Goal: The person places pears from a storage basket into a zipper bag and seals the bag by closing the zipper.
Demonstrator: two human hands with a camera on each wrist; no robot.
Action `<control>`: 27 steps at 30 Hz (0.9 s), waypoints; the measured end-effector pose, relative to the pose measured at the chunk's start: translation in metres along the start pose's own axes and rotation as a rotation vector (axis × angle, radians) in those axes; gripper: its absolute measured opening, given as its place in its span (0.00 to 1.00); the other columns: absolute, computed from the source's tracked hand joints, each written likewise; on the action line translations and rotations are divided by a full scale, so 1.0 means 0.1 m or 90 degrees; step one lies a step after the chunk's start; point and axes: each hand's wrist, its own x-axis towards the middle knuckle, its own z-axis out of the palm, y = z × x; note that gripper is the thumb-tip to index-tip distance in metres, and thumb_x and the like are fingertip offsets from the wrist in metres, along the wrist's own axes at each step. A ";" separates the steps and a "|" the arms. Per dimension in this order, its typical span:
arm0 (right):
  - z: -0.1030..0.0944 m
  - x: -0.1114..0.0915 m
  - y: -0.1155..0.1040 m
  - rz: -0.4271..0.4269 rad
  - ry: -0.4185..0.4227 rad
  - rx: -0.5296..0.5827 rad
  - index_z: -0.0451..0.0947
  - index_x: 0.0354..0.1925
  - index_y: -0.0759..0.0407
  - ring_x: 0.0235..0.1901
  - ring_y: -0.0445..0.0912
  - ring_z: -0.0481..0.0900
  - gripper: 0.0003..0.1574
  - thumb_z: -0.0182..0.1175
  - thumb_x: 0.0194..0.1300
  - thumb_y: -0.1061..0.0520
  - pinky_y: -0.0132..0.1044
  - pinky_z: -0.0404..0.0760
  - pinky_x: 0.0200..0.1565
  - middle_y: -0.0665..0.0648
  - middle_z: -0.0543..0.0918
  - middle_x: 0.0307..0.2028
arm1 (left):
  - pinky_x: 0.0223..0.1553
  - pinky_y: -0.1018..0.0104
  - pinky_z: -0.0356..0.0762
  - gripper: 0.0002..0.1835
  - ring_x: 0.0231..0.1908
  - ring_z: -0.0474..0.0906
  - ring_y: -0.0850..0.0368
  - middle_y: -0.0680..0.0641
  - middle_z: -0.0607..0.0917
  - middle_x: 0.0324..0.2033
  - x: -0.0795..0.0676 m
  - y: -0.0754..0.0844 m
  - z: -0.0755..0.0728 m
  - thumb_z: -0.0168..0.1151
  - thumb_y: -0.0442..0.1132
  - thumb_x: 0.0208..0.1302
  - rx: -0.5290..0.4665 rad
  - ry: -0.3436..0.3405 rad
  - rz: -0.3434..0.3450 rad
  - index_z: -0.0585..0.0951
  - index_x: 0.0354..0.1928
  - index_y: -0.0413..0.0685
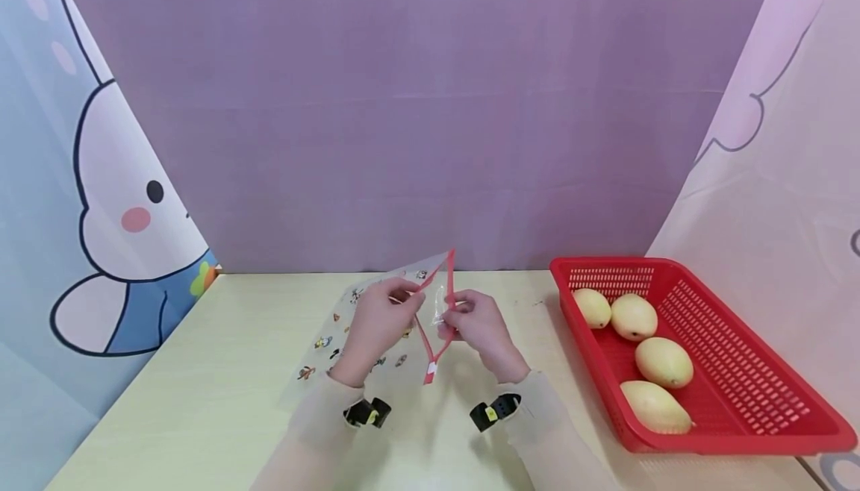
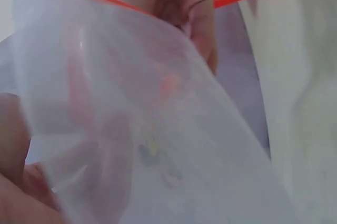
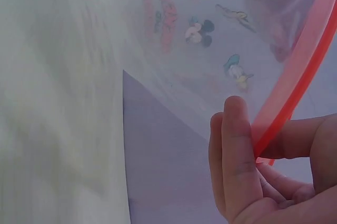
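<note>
Pinching the red rim [image 3: 292,90], your left hand [image 1: 381,319] has fingers almost closed. Near six o'clock in the head view is the bag [image 1: 325,342], its rim spread between your hands. It should feel light, soft, slippery; better take hold at the rim, probably stiffer. Your right hand [image 1: 478,323] pinches it also, thumb against fingers. Toward four o'clock, the red basket [image 1: 722,401] holds four pale fruits [image 1: 664,362].
</note>
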 end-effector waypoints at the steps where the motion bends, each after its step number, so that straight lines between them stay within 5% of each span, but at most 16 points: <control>1: -0.01 0.00 -0.01 -0.001 0.001 -0.004 0.77 0.54 0.71 0.28 0.47 0.86 0.16 0.60 0.69 0.69 0.42 0.89 0.38 0.62 0.84 0.32 | 0.26 0.64 0.81 0.09 0.24 0.82 0.55 0.46 0.83 0.30 0.00 0.01 -0.02 0.65 0.37 0.68 -0.021 0.004 -0.008 0.86 0.47 0.42; 8: -0.07 -0.03 -0.06 -0.005 0.023 -0.016 0.78 0.55 0.70 0.28 0.47 0.86 0.17 0.61 0.68 0.69 0.41 0.89 0.37 0.64 0.84 0.36 | 0.32 0.65 0.86 0.10 0.27 0.84 0.50 0.42 0.82 0.33 -0.05 0.09 -0.17 0.68 0.37 0.67 -0.140 0.032 -0.052 0.86 0.48 0.42; 14: -0.13 -0.06 -0.16 -0.025 0.045 -0.029 0.81 0.52 0.70 0.31 0.50 0.85 0.15 0.63 0.66 0.70 0.41 0.89 0.37 0.64 0.84 0.36 | 0.26 0.71 0.81 0.12 0.29 0.86 0.52 0.39 0.84 0.36 -0.07 0.11 -0.33 0.69 0.39 0.68 -0.183 0.039 -0.051 0.87 0.49 0.41; 18: -0.20 -0.09 -0.22 -0.040 0.044 -0.053 0.83 0.50 0.68 0.35 0.52 0.85 0.14 0.65 0.66 0.67 0.42 0.89 0.39 0.63 0.85 0.38 | 0.40 0.64 0.87 0.14 0.31 0.86 0.53 0.34 0.84 0.41 -0.08 0.10 -0.43 0.69 0.38 0.67 -0.224 0.044 -0.044 0.86 0.51 0.37; 27: -0.43 -0.17 -0.39 -0.058 0.041 -0.073 0.83 0.52 0.70 0.36 0.49 0.86 0.16 0.65 0.68 0.65 0.44 0.87 0.46 0.64 0.87 0.40 | 0.45 0.58 0.86 0.15 0.34 0.87 0.51 0.37 0.83 0.38 -0.11 0.10 -0.58 0.68 0.36 0.68 -0.283 0.054 -0.059 0.84 0.52 0.34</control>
